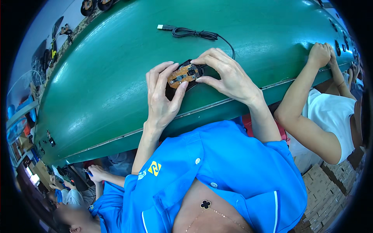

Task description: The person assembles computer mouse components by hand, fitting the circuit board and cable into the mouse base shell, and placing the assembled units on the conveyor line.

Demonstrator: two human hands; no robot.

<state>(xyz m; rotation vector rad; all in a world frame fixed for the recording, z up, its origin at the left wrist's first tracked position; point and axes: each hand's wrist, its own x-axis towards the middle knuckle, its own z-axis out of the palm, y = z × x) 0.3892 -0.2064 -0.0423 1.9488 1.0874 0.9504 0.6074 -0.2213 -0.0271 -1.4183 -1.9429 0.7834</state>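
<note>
Both hands hold an opened computer mouse (193,82), its black base beneath and an orange-brown circuit board (179,76) showing on top. My left hand (159,95) curves around the left end, thumb pressed against the board's near edge and fingers along the far side. At the other end, my right hand (231,73) pinches the dark part where the cable comes out, thumb and forefinger on either side. From there the black cable (194,33) runs behind my right hand to a bundled coil with a USB plug (161,27), lying on the green surface.
The long green work surface (116,89) has a metal strip along its near edge. On the right a co-worker's arms (299,85) rest at the edge, with small black parts (337,48) beyond. Another person's hand (98,173) is at lower left. Dark parts (50,139) lie at the left end.
</note>
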